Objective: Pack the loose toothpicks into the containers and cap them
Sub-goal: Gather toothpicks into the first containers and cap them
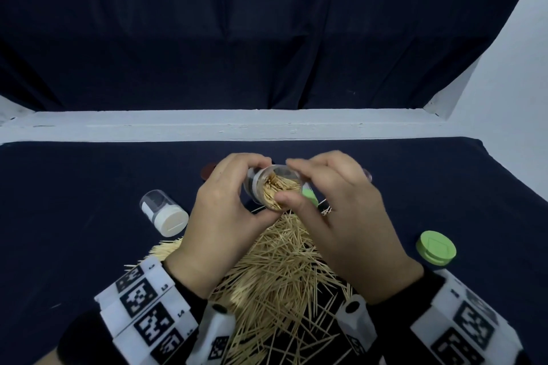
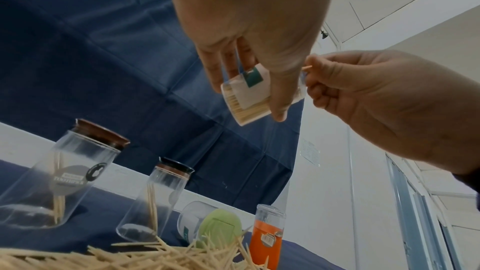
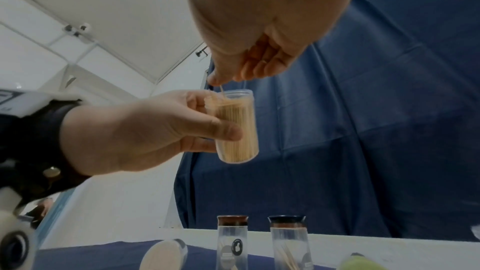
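Toothpick pile (image 1: 284,284): partly covered by both wrists, cut off at the bottom edge.
Brown-capped jar (image 1: 208,171): mostly hidden behind the left hand (image 1: 219,210).
Jar label text (image 2: 68,180): too blurred to read.

- Head camera looks down from above, close over both hands and the held container (image 1: 274,187).
- Left wrist camera sits low, tilted upward past its own palm.
- Right wrist camera does likewise, opposite side.
- All three share that container (image 3: 236,126).
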